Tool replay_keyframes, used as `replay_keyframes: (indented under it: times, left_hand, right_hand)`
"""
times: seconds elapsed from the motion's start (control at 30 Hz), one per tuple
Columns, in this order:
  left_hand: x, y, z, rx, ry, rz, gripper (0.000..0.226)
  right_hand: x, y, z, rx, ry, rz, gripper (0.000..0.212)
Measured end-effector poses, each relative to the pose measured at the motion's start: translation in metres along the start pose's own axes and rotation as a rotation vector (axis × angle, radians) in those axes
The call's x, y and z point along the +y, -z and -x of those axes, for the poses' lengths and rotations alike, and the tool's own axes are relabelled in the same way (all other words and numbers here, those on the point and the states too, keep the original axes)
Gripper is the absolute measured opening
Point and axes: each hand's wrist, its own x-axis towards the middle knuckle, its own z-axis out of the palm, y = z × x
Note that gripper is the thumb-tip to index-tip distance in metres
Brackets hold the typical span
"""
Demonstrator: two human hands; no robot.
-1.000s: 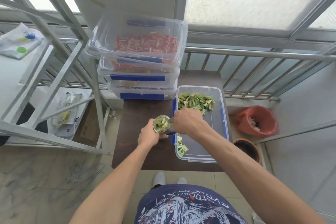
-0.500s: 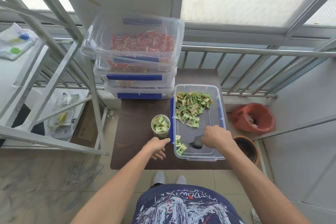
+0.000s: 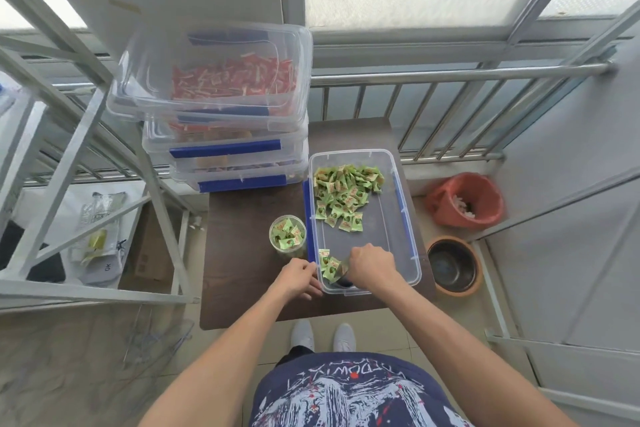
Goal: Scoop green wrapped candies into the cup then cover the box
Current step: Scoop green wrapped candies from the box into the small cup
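A clear open box with blue side clips stands on a small dark table. Green wrapped candies are heaped at its far end, and a few more candies lie in its near left corner. A clear cup filled with green candies stands just left of the box. My right hand is inside the box's near end, shut on a metal scoop whose bowl touches the near candies. My left hand rests against the box's near left corner, fingers curled on its rim.
Three lidded clear boxes are stacked at the table's far left, the top one holding red candies. A metal frame stands to the left. An orange bucket and a dark pot sit on the floor right of the table.
My right hand left the cup with the scoop, went to the box's near end and then left to the corner candies. My left hand let go of the cup and moved to the box corner.
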Motion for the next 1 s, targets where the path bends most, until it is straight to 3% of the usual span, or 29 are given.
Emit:
replay_keyframes:
  times: [0.23,0.33,0.5,1.0]
  left_hand:
    - [0.006,-0.003,0.000,0.072,-0.033,-0.065,0.040]
    - [0.012,-0.003,-0.003,0.169,-0.078,-0.065,0.033]
    - [0.012,-0.007,-0.002,0.174,-0.094,-0.041,0.031]
    - [0.014,0.003,-0.009,-0.026,-0.021,-0.113,0.026]
  right_hand:
    - [-0.002,-0.033,-0.003,0.107,-0.088,-0.229,0.027]
    - [-0.003,-0.046,-0.009,0.120,-0.124,-0.368,0.029]
    - [-0.005,-0.056,-0.030,0.110,-0.122,-0.618,0.032]
    - [-0.020,0.001,-0.125,0.149,-0.138,-0.780,0.030]
